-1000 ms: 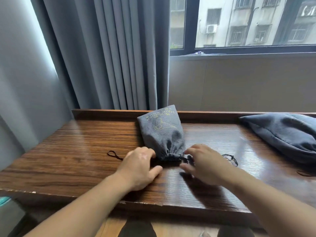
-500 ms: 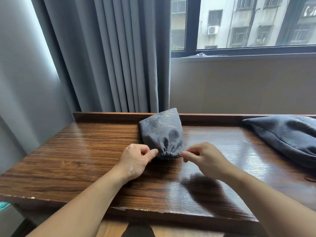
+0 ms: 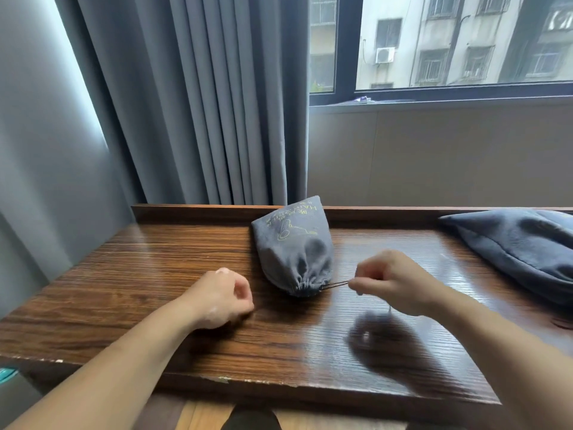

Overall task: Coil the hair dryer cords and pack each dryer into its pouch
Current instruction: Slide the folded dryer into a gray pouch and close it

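Note:
A grey drawstring pouch (image 3: 291, 243) with yellow print lies on the wooden table (image 3: 155, 274), bulging, its gathered mouth pointing toward me. My right hand (image 3: 393, 282) pinches the black drawstring (image 3: 335, 285), which runs taut from the pouch mouth to my fingers. My left hand (image 3: 221, 297) is a blurred fist to the left of the mouth; whether it holds the other string end is unclear. A second grey pouch (image 3: 521, 246) lies at the far right. No hair dryer is visible.
Grey curtains (image 3: 201, 103) hang behind the table's left half. A window (image 3: 449, 45) and beige wall panel stand behind the right half. A raised wooden lip (image 3: 192, 212) runs along the table's back edge.
Both hands have moved apart from the pouch mouth, left going left and right going right. The drawstring is now stretched out on the right and the mouth is cinched tighter.

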The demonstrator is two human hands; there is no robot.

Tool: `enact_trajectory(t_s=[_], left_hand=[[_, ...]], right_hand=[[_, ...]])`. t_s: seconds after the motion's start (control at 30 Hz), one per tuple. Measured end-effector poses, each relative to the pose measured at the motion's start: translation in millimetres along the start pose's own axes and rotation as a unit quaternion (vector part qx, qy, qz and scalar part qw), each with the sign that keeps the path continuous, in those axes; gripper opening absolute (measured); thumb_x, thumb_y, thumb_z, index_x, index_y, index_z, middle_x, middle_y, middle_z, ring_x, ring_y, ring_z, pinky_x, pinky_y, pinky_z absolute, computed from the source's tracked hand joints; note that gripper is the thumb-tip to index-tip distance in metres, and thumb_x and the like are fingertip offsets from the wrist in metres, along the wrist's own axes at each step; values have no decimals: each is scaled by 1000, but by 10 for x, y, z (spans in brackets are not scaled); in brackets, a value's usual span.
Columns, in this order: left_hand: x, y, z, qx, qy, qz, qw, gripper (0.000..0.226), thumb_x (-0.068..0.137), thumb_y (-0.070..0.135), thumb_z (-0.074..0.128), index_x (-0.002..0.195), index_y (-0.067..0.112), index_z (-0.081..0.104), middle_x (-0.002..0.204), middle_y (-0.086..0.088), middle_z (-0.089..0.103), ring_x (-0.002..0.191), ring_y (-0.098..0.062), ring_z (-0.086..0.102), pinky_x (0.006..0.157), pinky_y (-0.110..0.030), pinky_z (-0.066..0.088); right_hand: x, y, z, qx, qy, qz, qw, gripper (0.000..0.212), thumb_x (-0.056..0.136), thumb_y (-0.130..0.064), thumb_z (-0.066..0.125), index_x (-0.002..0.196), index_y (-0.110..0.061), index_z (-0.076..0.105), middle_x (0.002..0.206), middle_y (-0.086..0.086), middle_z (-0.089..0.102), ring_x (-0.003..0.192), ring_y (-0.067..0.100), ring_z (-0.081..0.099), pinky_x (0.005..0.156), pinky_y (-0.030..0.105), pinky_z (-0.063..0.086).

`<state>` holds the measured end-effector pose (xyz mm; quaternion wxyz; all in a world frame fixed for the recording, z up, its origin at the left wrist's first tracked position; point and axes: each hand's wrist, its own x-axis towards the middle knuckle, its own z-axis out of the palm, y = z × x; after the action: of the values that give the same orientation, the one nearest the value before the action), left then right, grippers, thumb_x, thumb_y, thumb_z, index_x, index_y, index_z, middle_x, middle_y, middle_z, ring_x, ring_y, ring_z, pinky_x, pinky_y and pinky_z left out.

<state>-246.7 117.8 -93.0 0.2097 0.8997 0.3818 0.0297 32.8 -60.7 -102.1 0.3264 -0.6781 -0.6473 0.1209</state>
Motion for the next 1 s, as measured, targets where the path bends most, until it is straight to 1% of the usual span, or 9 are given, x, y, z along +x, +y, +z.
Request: enact_trajectory(t_s=[0.07, 0.13, 0.3, 0.43, 0.53, 0.6, 0.73, 0.9, 1.0], left_hand=[[-84, 90, -43, -24, -125, 62, 990, 11, 83, 30, 78, 77, 21, 77, 70, 6, 74, 60, -4, 61, 60, -19, 48], [-133, 193, -22, -102, -168, 89, 976, 15, 83, 28, 81, 76, 16, 77, 65, 5, 68, 54, -3, 53, 53, -17, 40], [-116, 341, 235, -478, -117, 73, 868, 15, 88, 27, 76, 84, 13, 78, 63, -2, 52, 48, -7, 30, 44, -19, 19], [-36, 497, 341, -598, 74, 58, 796, 17, 91, 18, 67, 97, 7, 79, 69, -5, 50, 45, -5, 27, 41, -18, 18], [-22, 606, 324, -556, 140, 80, 815, 18, 95, 1, 65, 109, 4, 74, 62, 8, 62, 42, 0, 46, 43, -10, 34], [-7, 610, 295, -486, 153, 140, 849, 25, 93, -3, 67, 112, 10, 75, 77, 7, 70, 60, -1, 62, 58, -11, 49], [48, 529, 275, -259, 151, 238, 924, 25, 87, 13, 79, 105, 31, 80, 86, 7, 57, 74, -14, 57, 70, -20, 48], [77, 515, 215, -109, 184, 289, 933, 16, 87, 18, 70, 100, 27, 74, 81, 13, 53, 74, -4, 54, 70, -13, 43], [88, 531, 242, -21, 208, 305, 929, 19, 88, 29, 59, 102, 24, 71, 84, 10, 61, 77, -7, 58, 75, -31, 53]], right_hand=[[48, 58, 98, -256, 23, 16, 966, 43, 87, -53, 53, 64, -17, 60, 61, -4, 53, 62, 15, 47, 59, 30, 41], [114, 40, 212, -324, 113, 77, 936, 38, 93, -50, 54, 73, -20, 67, 77, -4, 62, 78, 23, 59, 66, 31, 45], [375, -145, 395, -35, 305, 123, 944, 36, 78, -61, 75, 82, -25, 71, 78, -9, 62, 73, 15, 57, 67, 30, 40], [429, -359, 503, 179, 259, -24, 949, 30, 62, -55, 84, 72, -36, 62, 63, -18, 51, 53, 5, 36, 53, 20, 29], [451, -423, 570, 220, 139, -67, 963, 35, 57, -53, 88, 64, -34, 60, 62, -15, 46, 59, 10, 37, 56, 32, 31], [468, -461, 566, 213, 78, -52, 973, 41, 58, -55, 86, 61, -26, 57, 61, -13, 43, 62, 12, 36, 57, 35, 30], [434, -550, 484, 139, 36, -11, 990, 53, 69, -51, 82, 56, -18, 44, 54, -14, 33, 55, 9, 29, 52, 30, 23], [386, -615, 421, -2, 53, -17, 998, 32, 78, -31, 70, 57, -14, 51, 54, -3, 44, 54, 11, 37, 52, 30, 32], [361, -647, 424, -102, 52, -38, 993, 25, 74, -40, 51, 64, -18, 57, 70, -2, 57, 68, 16, 51, 64, 38, 48]])
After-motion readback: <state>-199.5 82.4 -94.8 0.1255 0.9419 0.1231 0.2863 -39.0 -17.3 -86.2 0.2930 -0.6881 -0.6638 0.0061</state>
